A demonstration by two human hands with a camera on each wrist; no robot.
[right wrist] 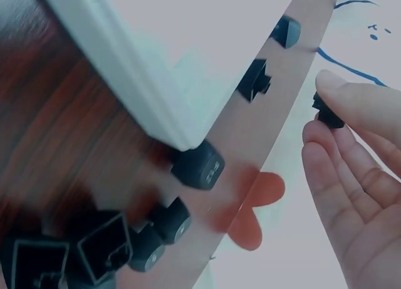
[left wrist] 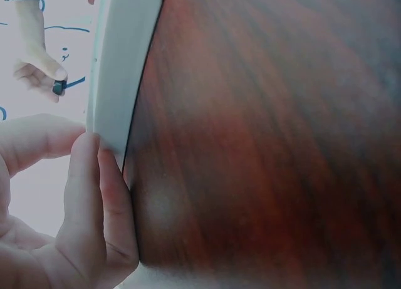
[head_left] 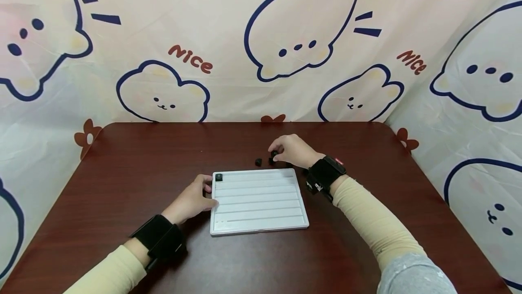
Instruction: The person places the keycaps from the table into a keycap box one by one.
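A white ridged tray lies on the table, with one black keycap at its far left corner. My left hand holds the tray's left edge, thumb at the rim and fingers along the side. Just beyond the tray's far edge, my right hand pinches a black keycap between thumb and fingertips, above the table. Near that hand, another keycap rests on the table.
In the right wrist view, several more keycaps lie beside the tray, among them a marked keycap by its corner and an upturned keycap. The brown table ends at a printed cloth backdrop.
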